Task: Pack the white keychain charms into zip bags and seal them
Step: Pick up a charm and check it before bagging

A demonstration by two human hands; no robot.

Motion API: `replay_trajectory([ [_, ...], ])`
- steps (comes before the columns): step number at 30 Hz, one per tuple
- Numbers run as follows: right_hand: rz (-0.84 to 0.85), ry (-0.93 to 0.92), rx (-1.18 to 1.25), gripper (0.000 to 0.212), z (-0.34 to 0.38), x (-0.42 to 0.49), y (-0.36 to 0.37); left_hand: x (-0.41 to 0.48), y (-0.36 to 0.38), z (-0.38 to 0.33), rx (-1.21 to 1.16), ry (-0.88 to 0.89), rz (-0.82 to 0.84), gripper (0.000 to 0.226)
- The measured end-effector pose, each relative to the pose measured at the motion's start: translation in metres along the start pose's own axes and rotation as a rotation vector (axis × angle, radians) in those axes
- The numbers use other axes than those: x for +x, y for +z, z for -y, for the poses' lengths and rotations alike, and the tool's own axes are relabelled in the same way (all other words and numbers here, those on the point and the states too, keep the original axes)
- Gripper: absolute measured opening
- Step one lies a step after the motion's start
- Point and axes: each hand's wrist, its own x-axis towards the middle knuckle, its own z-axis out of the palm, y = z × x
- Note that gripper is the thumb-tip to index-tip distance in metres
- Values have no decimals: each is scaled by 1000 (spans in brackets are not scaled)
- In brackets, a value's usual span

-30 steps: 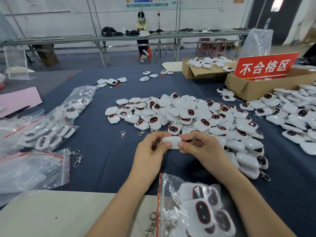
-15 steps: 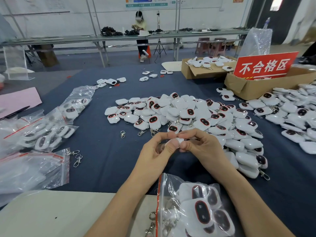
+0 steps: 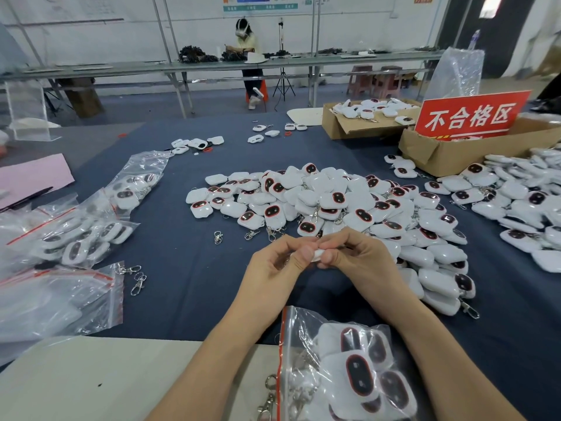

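My left hand (image 3: 274,264) and my right hand (image 3: 358,256) meet above the dark blue cloth and pinch one white keychain charm (image 3: 318,254) between their fingertips; most of it is hidden by the fingers. Just behind them lies a big heap of white charms (image 3: 328,202) with dark oval faces. A clear zip bag (image 3: 340,369) with a red strip, holding several charms, lies close to me between my forearms.
Filled zip bags (image 3: 79,235) and flat zip bags (image 3: 54,302) lie at the left. Loose metal clasps (image 3: 136,278) sit beside them. A second charm pile (image 3: 522,205), cardboard boxes (image 3: 455,153) and a red sign (image 3: 470,115) are at the right.
The charm lay flat and wide between my hands a second ago. It has since turned edge-on, and my fingers have closed in over it; the hands stay in the same place.
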Motion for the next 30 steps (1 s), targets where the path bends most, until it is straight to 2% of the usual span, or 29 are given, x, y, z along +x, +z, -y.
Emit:
replay_trajectory([
  [5,-27,32,-103,11,-1,1,1,3,-1,2,30,-51,-88,24],
  [8,-40,87,-155,16,-2,0,-1,4,-2,5,-17,-87,-102,42],
  [14,-62,130,-210,22,3,0,-1,3,2,6,20,-75,39,64],
  [16,-70,128,-201,21,3,0,1,3,3,5,59,-73,-29,57],
  [19,-103,113,-182,19,3,1,1,3,2,6,152,-79,-163,29],
  [21,-115,108,-221,19,3,0,2,3,1,6,176,-56,-190,17],
  [24,-138,108,-307,21,1,1,2,3,1,5,173,-42,-179,12],
  [30,-119,108,-323,37,0,1,2,3,1,4,205,-68,-155,18],
])
